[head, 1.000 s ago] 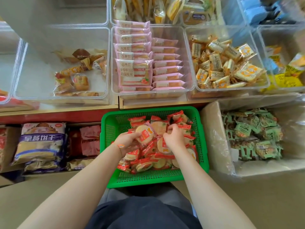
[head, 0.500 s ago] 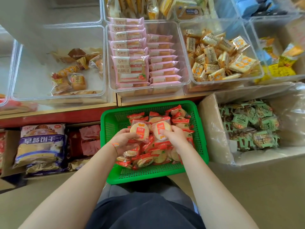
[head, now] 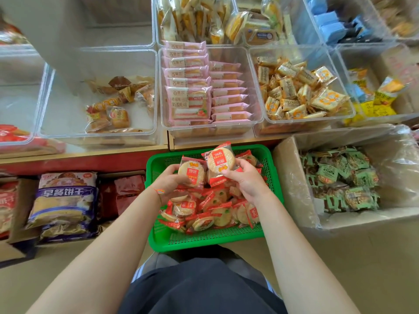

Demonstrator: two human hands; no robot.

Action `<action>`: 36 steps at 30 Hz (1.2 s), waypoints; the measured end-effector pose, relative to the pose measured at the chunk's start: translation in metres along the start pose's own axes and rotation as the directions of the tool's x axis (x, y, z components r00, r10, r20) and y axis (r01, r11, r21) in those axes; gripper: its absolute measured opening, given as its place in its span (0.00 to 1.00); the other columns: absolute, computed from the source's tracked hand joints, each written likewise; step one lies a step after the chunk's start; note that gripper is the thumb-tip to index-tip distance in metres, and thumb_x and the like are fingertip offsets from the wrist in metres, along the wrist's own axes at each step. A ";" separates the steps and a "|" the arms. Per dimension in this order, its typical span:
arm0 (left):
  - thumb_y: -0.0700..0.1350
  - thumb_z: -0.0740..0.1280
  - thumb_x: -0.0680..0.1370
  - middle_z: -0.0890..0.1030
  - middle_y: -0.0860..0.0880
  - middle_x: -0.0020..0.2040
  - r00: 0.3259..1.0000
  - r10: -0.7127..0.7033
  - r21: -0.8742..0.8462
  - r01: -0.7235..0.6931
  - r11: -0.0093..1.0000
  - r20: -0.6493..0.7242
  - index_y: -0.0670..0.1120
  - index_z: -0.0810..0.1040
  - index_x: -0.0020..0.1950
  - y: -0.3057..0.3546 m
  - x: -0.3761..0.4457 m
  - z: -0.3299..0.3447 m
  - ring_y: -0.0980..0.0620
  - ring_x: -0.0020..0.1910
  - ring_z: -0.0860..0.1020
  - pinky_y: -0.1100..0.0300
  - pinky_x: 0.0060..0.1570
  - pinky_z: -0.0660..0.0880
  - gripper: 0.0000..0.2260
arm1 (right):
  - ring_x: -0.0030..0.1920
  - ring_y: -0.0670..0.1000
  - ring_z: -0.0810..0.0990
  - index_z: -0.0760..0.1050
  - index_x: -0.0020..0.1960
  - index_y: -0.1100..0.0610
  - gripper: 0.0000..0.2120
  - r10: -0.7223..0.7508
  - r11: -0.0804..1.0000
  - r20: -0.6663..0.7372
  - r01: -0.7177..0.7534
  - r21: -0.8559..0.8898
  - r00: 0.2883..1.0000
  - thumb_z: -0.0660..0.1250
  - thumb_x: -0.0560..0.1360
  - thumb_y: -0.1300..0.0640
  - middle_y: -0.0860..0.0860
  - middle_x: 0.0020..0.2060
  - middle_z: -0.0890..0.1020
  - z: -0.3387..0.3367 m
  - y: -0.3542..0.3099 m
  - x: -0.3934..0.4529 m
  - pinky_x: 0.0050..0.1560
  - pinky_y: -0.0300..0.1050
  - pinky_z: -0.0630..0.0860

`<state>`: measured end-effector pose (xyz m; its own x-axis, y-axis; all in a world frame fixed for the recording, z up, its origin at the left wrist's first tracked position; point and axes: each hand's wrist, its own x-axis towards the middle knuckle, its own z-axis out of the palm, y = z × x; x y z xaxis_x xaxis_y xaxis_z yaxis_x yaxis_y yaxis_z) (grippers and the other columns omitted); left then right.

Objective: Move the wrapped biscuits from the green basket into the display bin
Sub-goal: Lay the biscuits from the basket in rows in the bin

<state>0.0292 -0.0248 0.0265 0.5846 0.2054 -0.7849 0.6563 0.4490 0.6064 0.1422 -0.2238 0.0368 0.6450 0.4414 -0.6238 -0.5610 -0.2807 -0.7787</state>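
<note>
My left hand point(head: 172, 180) and right hand point(head: 247, 180) each grip one biscuit point(head: 218, 160) above the basket point(head: 204, 242); the sparse bin point(head: 59, 134) lies at ten o'clock, nearer my left.

Above the green basket point(head: 158, 236), the left hand point(head: 172, 180) and right hand point(head: 246, 181) each grip a wrapped biscuit point(head: 191, 172).

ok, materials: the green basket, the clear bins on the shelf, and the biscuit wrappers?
Green perforated basket: looks like moulded plastic, matte, with a grid of small holes. Clear bin with pink packs: likely rigid transparent plastic; contents show through, edges glint. Red-ended round biscuit wrapper: thin glossy film, probably plastic; biscuit visible through it, crimped ends.
</note>
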 end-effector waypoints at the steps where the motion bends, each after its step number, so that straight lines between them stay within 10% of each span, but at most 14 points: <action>1: 0.33 0.68 0.73 0.79 0.41 0.58 1.000 0.011 -0.002 -0.011 1.000 -0.006 0.47 0.71 0.65 0.001 0.000 -0.001 0.43 0.54 0.81 0.46 0.51 0.80 0.22 | 0.58 0.56 0.81 0.76 0.60 0.54 0.20 -0.010 1.000 -0.017 0.010 0.022 1.000 0.76 0.70 0.61 0.56 0.56 0.83 0.001 -0.002 0.000 0.63 0.56 0.76; 8: 0.34 0.67 0.75 0.79 0.43 0.57 0.995 0.083 -0.077 -0.080 0.994 0.046 0.50 0.71 0.66 0.009 -0.009 -0.009 0.44 0.54 0.80 0.48 0.46 0.81 0.22 | 0.44 0.52 0.83 0.80 0.54 0.60 0.10 -0.032 0.951 0.100 -0.001 0.308 0.994 0.70 0.75 0.58 0.55 0.44 0.85 0.006 -0.027 -0.006 0.49 0.49 0.79; 18: 0.46 0.67 0.78 0.82 0.44 0.54 0.990 0.122 0.015 -0.123 0.992 0.065 0.48 0.77 0.63 0.025 -0.010 -0.018 0.48 0.53 0.80 0.52 0.52 0.79 0.13 | 0.49 0.56 0.85 0.84 0.52 0.60 0.14 -0.056 0.997 0.061 0.059 -0.044 0.997 0.76 0.71 0.52 0.57 0.47 0.86 0.018 -0.040 -0.003 0.56 0.54 0.79; 26: 0.49 0.65 0.79 0.84 0.46 0.47 0.988 0.146 -0.022 -0.145 0.989 0.042 0.47 0.79 0.58 0.040 -0.014 -0.035 0.51 0.44 0.83 0.55 0.42 0.81 0.11 | 0.45 0.53 0.82 0.84 0.51 0.58 0.17 -0.049 0.999 -0.011 0.049 -0.001 0.999 0.74 0.72 0.45 0.57 0.46 0.86 0.032 -0.050 -0.005 0.48 0.47 0.77; 30: 0.45 0.67 0.76 0.83 0.41 0.48 0.987 0.158 -0.099 -0.153 0.983 0.043 0.41 0.77 0.60 0.045 -0.027 -0.075 0.45 0.41 0.83 0.54 0.42 0.81 0.14 | 0.37 0.44 0.83 0.81 0.52 0.57 0.12 -0.060 0.998 0.027 0.059 0.022 0.998 0.71 0.75 0.50 0.49 0.39 0.86 0.081 -0.058 -0.009 0.33 0.35 0.75; 36: 0.39 0.69 0.70 0.81 0.43 0.45 0.973 0.229 -0.213 -0.220 0.952 0.020 0.43 0.74 0.52 0.059 -0.058 -0.194 0.46 0.37 0.82 0.55 0.36 0.79 0.12 | 0.38 0.49 0.81 0.80 0.54 0.56 0.11 -0.090 0.995 0.096 0.086 0.043 0.991 0.71 0.75 0.51 0.52 0.42 0.84 0.220 -0.072 0.000 0.39 0.43 0.77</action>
<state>-0.0585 0.1587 0.0834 0.7292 0.2853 -0.6220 0.3947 0.5672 0.7228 0.0689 -0.0163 0.1074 0.6400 0.5443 -0.5423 -0.5255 -0.2047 -0.8258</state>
